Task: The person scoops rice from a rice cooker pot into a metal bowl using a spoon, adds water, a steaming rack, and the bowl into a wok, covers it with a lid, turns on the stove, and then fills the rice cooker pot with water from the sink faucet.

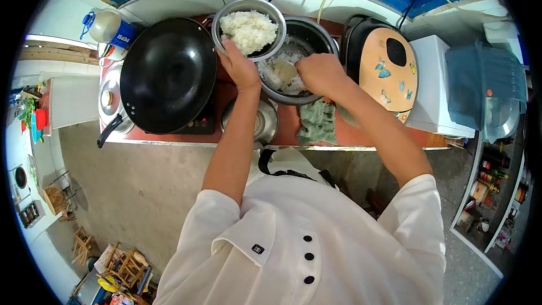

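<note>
My left hand (240, 66) grips a metal bowl (263, 53) from its near side, thumb up by the rim. White cooked rice (248, 29) is heaped in the bowl, which is held over the left edge of a dark rice cooker pot (311, 33). More rice lies inside this pot. Closed around a handle, my right hand (320, 73) is over the pot's right side. The pale head of a rice paddle (283, 71) rests in the rice there; my fingers hide its handle.
Left of the bowl sits a black wok (169, 76). A rice cooker body (389, 70) with butterfly pictures stands to the right. A green cloth (316, 122) and a metal pan (262, 123) lie along the counter's front. A bottle (107, 27) stands at back left.
</note>
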### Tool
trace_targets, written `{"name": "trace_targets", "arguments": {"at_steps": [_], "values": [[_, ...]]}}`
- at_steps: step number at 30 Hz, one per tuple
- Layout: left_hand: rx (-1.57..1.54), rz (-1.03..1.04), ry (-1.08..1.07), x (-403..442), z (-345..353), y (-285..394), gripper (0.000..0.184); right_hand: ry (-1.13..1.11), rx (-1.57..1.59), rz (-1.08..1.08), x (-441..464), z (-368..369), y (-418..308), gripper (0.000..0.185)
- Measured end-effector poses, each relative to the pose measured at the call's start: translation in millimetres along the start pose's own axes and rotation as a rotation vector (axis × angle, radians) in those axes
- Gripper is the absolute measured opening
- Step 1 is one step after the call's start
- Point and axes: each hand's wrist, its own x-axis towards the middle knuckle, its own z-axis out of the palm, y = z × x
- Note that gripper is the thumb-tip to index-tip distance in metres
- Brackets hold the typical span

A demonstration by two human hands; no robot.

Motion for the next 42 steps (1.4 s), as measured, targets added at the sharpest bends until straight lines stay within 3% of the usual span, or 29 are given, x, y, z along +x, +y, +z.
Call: {"name": "trace_targets", "arguments": {"at_steps": [11, 18, 24, 26, 30, 32, 33, 35, 37, 39, 42], "values": [[0.021, -0.049, -0.009, -5, 5, 9, 0.05, -0.154, 0.415, 0.026, 37, 13, 21, 0.028], [-0.072, -0.102, 0.007, 3, 2, 7, 0.051, -0.222, 0.633, -0.178, 43, 21, 52, 0.03], [-0.146, -0.222, -0.033, 9, -10, 19, 0.048, -0.316, 0.929, 0.047, -1, -13, 72, 0.032], [-0.16, -0.245, -0.085, 11, -16, 30, 0.047, -0.169, 1.026, 0.153, -21, -28, 80, 0.032], [-0.095, -0.375, -0.148, 5, -13, 53, 0.047, -0.147, 1.23, 0.191, -43, -64, 83, 0.031], [-0.039, -0.497, -0.167, -4, -13, 51, 0.048, 0.078, 1.002, 0.156, -48, -79, 70, 0.03], [-0.041, -0.503, -0.175, -9, -11, 49, 0.048, 0.082, 1.001, 0.166, -50, -77, 59, 0.03], [-0.008, -0.546, -0.213, -23, -5, 46, 0.048, 0.565, 0.238, 0.108, -51, -72, 32, 0.032], [-0.004, -0.534, -0.252, -33, 0, 42, 0.048, 0.475, -0.193, 0.22, -46, -50, 10, 0.046], [0.121, -0.384, -0.356, -38, 0, 35, 0.048, 0.505, -0.205, 0.211, -41, -28, -8, 0.055], [0.091, -0.428, -0.32, -45, -2, 35, 0.048, 0.492, -0.205, 0.185, -42, -13, -19, 0.059]]}}
